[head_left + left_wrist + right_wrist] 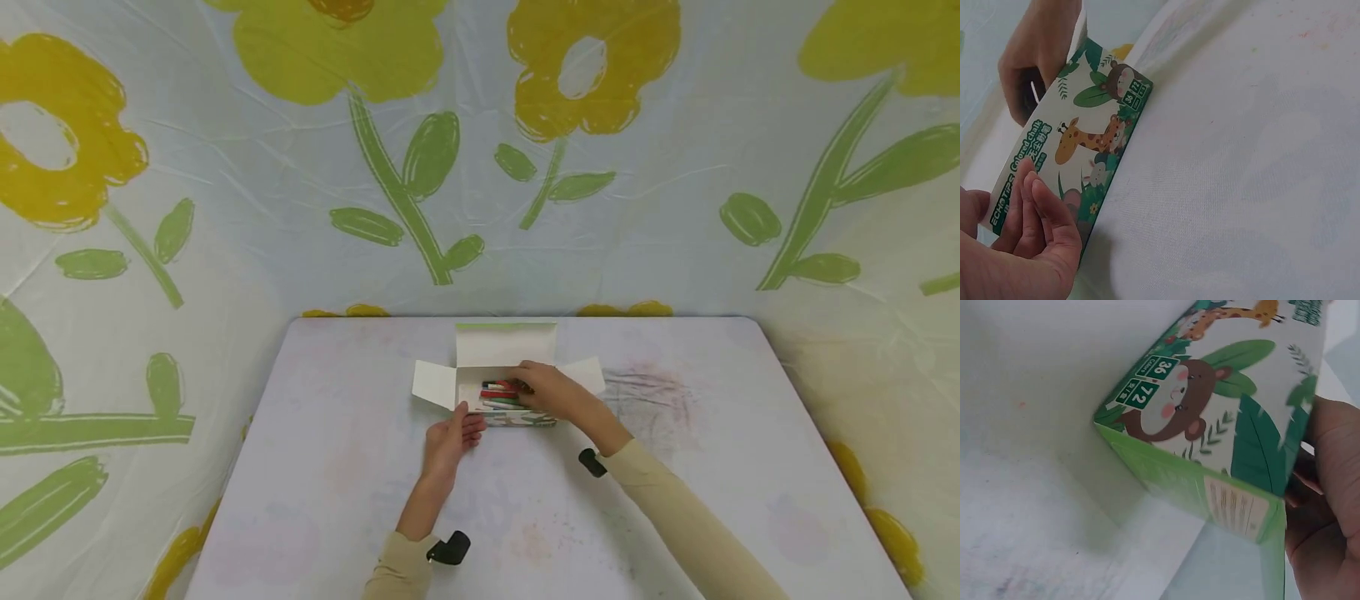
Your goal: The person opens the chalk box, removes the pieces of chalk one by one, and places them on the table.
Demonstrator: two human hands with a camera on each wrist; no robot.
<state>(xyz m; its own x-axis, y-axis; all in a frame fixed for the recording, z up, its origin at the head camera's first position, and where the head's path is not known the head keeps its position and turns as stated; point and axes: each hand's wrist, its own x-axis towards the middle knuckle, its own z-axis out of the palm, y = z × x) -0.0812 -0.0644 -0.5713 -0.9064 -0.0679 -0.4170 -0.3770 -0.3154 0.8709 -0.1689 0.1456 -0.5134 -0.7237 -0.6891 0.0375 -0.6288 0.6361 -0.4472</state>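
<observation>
A white and green cardboard box (pixel 513 419), printed with animals and the words Colored Chalk (pixel 1029 147), stands with its lid and side flaps spread out. Colored sticks (pixel 497 394), red, green and dark ones among them, lie inside toward the right. My left hand (pixel 448 442) grips the front wall near its left corner, thumb at the rim and fingers against the printed face. Over the right side of the box, my right hand (pixel 553 392) reaches in with bent fingers at the sticks. The box wall partly hides those fingertips; whether they pinch a stick I cannot tell.
The box sits near the far edge of a pale table (pixel 337 467) with smudged color marks. Its raised lid (pixel 506 343) stands at the back, with one flap (pixel 435 385) out to the left. A flower-printed cloth (pixel 637 208) hangs behind the table.
</observation>
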